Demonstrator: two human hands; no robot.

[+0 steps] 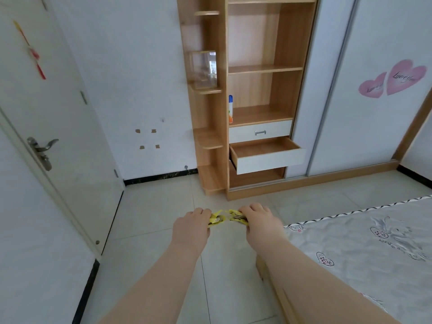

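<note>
Above a pale tiled floor [152, 218], a person holds a crumpled strip of yellow packaging [235, 218] stretched between two bare hands at arm's length. The left hand [191, 226] has its fingers curled over one end and the right hand [259, 220] closes on the other, both knuckles-up, so the material hangs in the short gap between them. Whether it is one piece or two lying together cannot be told from this angle. The two-handed hold, with each hand on an opposite end, suggests the packaging is being kept taut and gathered rather than left to dangle or spill. Straight ahead of the grip and well apart from it stands a wooden shelf unit [289, 43], its lower drawer [268, 157] pulled out and showing a bare wooden bottom. That drawer is the likeliest destination, judging by how squarely the arms point toward it. The drawer above it [260, 132] is closed, and a spray can [230, 108] stands upright on the shelf over that. Just right of the grip and slightly nearer the person lies the corner of a patterned mattress [362, 242]. Far to the left of the grip is a white door [58, 136] with a metal lever handle.
</note>
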